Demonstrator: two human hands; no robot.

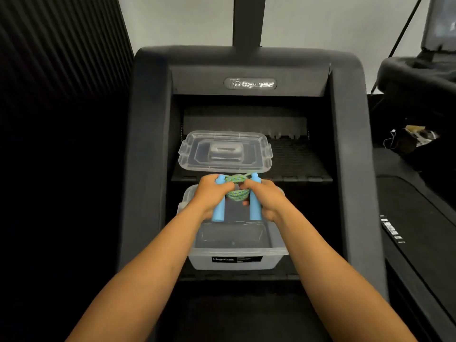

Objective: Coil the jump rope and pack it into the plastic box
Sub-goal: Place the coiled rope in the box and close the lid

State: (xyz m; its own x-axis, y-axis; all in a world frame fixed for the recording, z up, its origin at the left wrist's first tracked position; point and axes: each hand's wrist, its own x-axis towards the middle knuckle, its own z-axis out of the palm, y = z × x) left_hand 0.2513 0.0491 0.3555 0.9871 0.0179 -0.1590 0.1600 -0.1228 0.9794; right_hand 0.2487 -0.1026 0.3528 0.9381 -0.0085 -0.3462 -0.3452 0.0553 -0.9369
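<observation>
Blue-handled jump rope (236, 193) being gripped above the open plastic box (237, 253), left hand (209, 196) clamped on one handle, right hand (264, 199) on the other, green cord bunched between them; clear lid (225, 151) lying just beyond.

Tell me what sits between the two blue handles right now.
In the head view, the coiled green rope bunches between the left handle and right handle, pinched by the left hand and right hand over the open box.
</observation>
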